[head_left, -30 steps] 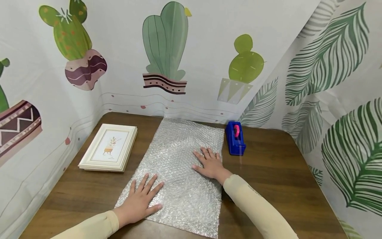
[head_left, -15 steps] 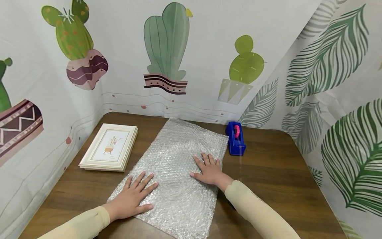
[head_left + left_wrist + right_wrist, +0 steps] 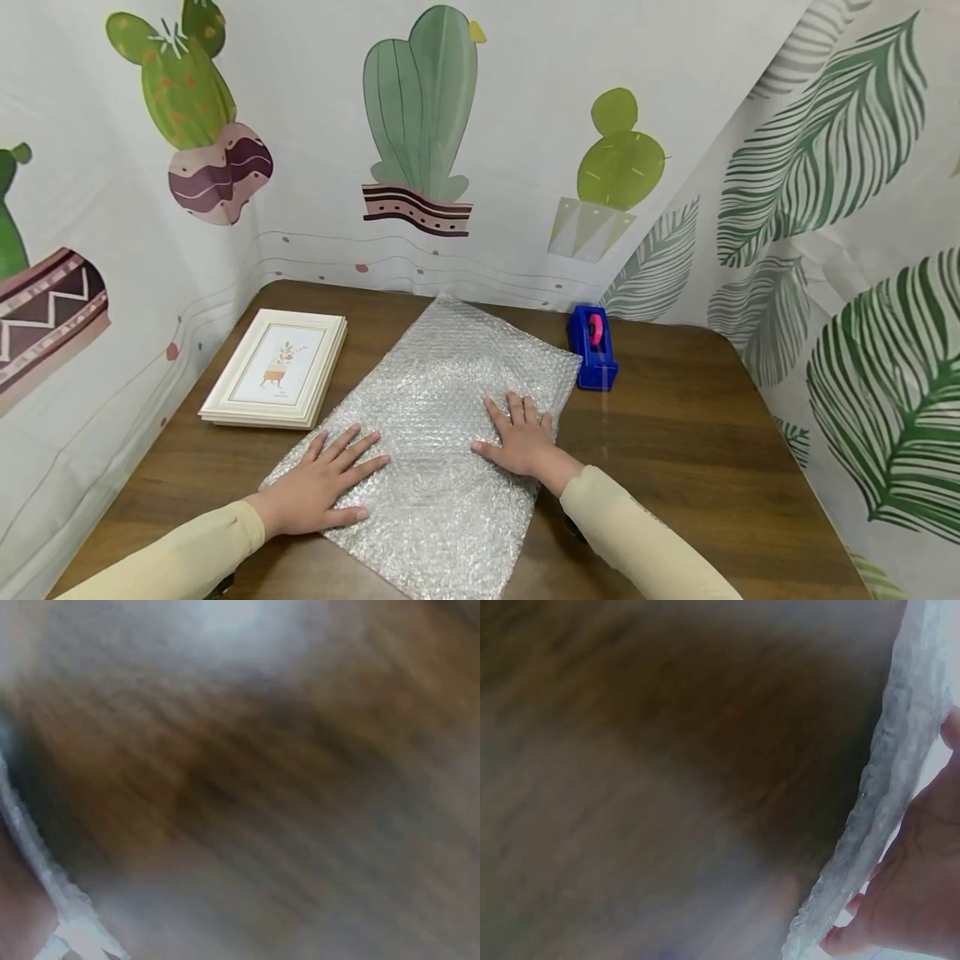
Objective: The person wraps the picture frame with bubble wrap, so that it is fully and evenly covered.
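Note:
A sheet of bubble wrap [image 3: 435, 400] lies at a slant on the brown table. My left hand [image 3: 315, 483] rests spread on its left edge, palm down. Farther right, my right hand [image 3: 522, 437] presses on the sheet near its right edge, fingers apart. In the right wrist view the edge of the bubble wrap [image 3: 877, 780] runs beside the right hand [image 3: 922, 877]. The left wrist view has a strip of bubble wrap [image 3: 45, 862] at its left side, the rest being blurred table.
A stack of cream picture frames [image 3: 273, 371] lies left of the sheet. By the sheet's right corner stands a blue tape dispenser [image 3: 592, 350] with a pink core. A patterned cloth wall [image 3: 510, 167] closes off the table's [image 3: 697, 450] back and sides.
The bubble wrap has turned clockwise under both hands, its far right corner now at the tape dispenser. My left hand has moved left, and my right hand has come slightly nearer.

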Tool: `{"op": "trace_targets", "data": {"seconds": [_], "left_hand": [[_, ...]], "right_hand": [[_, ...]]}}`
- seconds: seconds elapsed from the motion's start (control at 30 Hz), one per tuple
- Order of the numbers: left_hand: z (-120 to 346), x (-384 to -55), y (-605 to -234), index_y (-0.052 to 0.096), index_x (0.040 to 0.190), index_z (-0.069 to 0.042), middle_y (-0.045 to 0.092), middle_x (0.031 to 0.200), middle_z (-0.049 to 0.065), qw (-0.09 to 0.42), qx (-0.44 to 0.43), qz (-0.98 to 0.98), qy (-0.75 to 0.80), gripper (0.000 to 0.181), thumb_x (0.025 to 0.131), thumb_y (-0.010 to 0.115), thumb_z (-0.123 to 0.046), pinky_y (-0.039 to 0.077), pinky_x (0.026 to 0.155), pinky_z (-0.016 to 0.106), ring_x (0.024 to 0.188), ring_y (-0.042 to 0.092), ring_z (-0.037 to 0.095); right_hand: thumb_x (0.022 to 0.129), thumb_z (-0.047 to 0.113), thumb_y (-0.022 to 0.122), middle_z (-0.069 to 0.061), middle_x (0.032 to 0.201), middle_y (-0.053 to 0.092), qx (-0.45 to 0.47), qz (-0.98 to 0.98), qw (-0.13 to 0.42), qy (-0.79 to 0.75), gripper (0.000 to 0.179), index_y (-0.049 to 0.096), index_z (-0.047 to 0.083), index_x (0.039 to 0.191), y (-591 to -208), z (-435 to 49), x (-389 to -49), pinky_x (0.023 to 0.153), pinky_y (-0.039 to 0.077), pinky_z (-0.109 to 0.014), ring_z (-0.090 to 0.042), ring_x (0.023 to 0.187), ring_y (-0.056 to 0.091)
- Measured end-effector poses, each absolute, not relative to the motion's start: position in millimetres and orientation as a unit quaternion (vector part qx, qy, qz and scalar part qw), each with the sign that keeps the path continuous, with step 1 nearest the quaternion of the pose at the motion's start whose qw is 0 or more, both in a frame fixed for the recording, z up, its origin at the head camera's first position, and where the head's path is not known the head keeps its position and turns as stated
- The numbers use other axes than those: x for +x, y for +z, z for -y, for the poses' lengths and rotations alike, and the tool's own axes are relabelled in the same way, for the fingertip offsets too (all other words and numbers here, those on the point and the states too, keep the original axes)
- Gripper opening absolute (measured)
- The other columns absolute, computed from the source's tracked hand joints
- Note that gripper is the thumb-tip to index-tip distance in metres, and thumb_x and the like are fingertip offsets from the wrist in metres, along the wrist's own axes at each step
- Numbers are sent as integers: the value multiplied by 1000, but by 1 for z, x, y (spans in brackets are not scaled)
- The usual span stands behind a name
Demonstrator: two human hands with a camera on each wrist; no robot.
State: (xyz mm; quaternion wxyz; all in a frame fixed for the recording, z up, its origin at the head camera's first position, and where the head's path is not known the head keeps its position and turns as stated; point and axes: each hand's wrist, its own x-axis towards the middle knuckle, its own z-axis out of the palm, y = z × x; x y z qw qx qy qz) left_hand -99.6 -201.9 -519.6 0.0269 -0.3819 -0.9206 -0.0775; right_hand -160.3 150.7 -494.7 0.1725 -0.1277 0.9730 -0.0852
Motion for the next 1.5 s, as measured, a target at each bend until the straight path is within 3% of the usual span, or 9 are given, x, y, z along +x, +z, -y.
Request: {"op": "trace_targets", "data": {"seconds": [0.17,0.33,0.43,0.53,0.6,0.77,1.03,1.2,1.5], "left_hand": [[185,-92,-503,44,149,-23,36,159,13,-33,-315,938,-138,66,94,55,-58,23,105,81,146,29,48],[146,-80,-491,33,153,-10,28,160,24,-49,-211,952,-218,75,95,56,-52,12,102,87,147,20,54],[127,-74,-492,26,155,-8,19,161,28,-57,-182,951,-243,80,95,56,-51,7,100,89,147,12,57],[118,-71,-496,24,157,-10,13,163,28,-71,-173,953,-237,82,95,56,-53,4,99,90,148,7,58],[118,-70,-499,23,157,-13,12,164,27,-77,-173,959,-212,84,94,54,-58,4,99,90,148,6,57],[128,-69,-506,25,157,-25,12,166,21,-75,-167,968,-171,93,84,55,-74,4,98,91,149,7,56],[144,-71,-512,30,154,-35,16,166,16,-64,-165,968,-177,92,78,56,-79,4,95,92,149,9,56],[150,-72,-508,34,152,-37,18,166,11,-79,-155,971,-162,93,74,58,-82,5,94,93,150,10,52],[157,-74,-512,37,150,-40,25,165,7,-50,-172,973,-146,94,71,57,-85,13,92,92,150,17,50]], "right_hand": [[96,61,48,-20,162,24,-149,-972,149,-101,74,30,22,156,-488,-158,-162,111,26,-74,-48,148,22],[97,47,56,-21,153,41,-188,-969,99,-124,58,48,17,147,-476,-177,-173,105,38,-70,-48,139,39],[98,41,57,-25,151,42,-210,-965,78,-138,53,52,12,142,-472,-188,-181,106,42,-65,-48,138,40],[98,45,55,-23,155,37,-226,-964,61,-124,56,50,14,145,-474,-196,-189,110,37,-66,-47,142,36],[98,51,52,-19,161,28,-225,-966,64,-109,60,44,20,149,-478,-201,-195,114,28,-69,-45,148,26],[96,62,47,-7,169,8,-220,-963,126,-90,68,29,34,155,-491,-205,-207,116,7,-75,-44,154,2],[94,67,45,-6,169,5,-211,-963,144,-90,74,23,36,157,-507,-197,-209,115,8,-76,-44,154,-1],[94,69,43,-5,169,3,-197,-965,151,-85,73,21,38,156,-507,-194,-204,115,8,-76,-43,154,-3],[94,69,43,-6,169,3,-185,-967,155,-82,74,20,38,157,-502,-193,-192,114,9,-77,-45,154,-3]]}}
